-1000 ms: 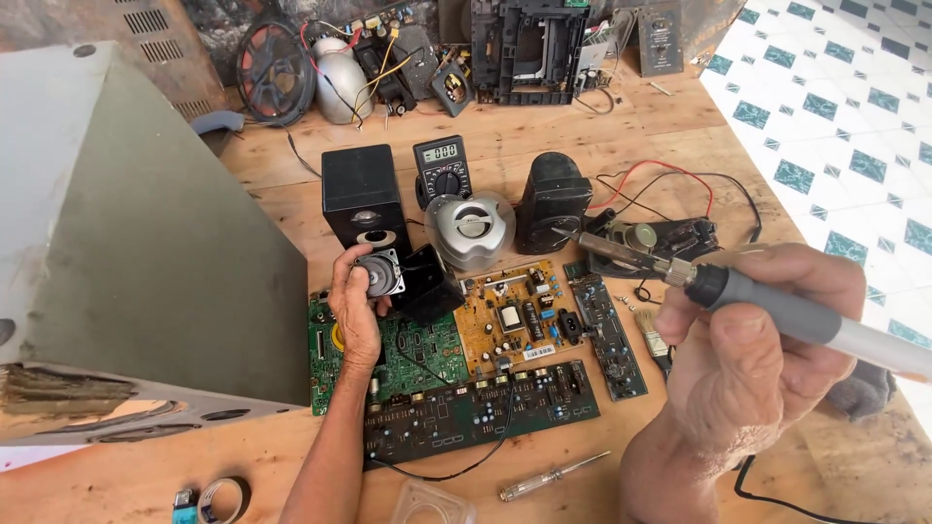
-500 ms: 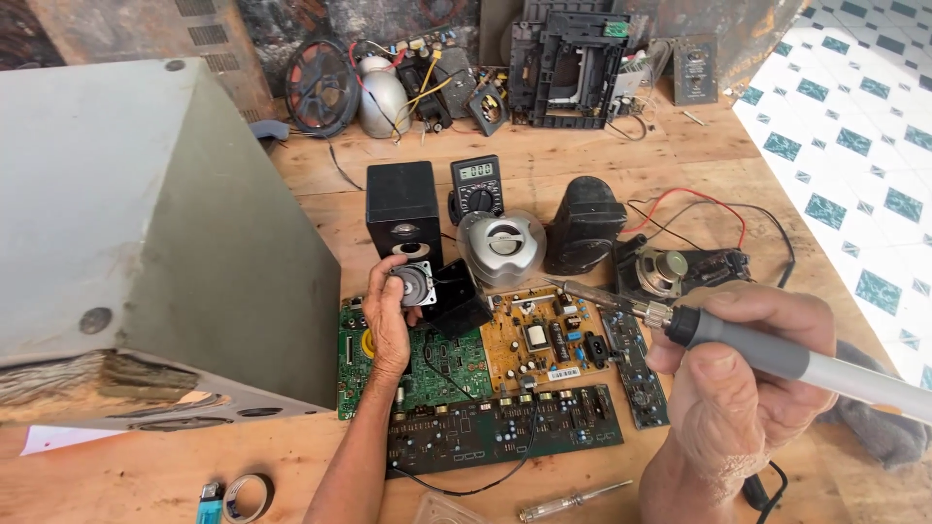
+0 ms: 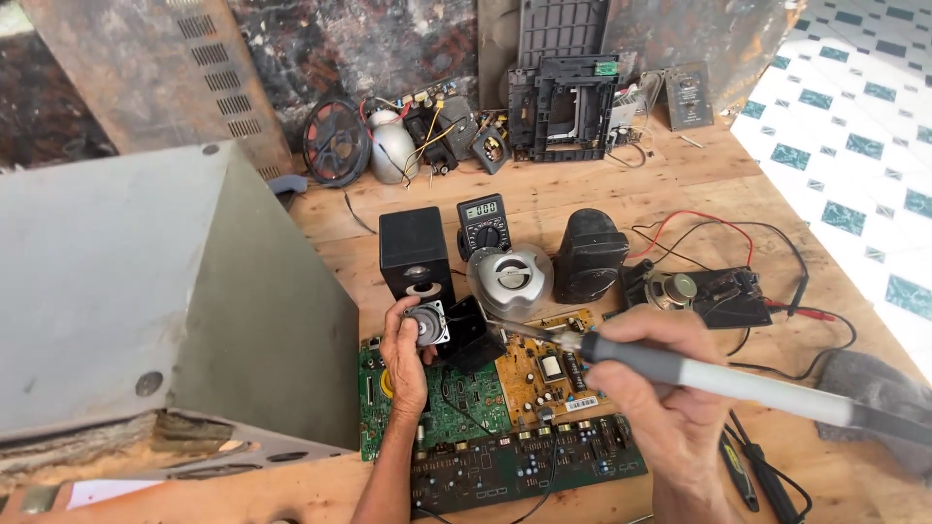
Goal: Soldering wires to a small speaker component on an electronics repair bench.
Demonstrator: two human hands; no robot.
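Comparing with the frames a moment before, I saw my left hand had kept its fingers wrapped around the small speaker driver above the green circuit board on the desk. My right hand, closed around the soldering iron, had brought the tip nearer, now just beside the driver and the black bracket. I judged the joint close at hand.

Multimeter – black, grey rectangular screen on top half – stands on bench between black speaker box and dark speaker. Small white label on orange circuit board.
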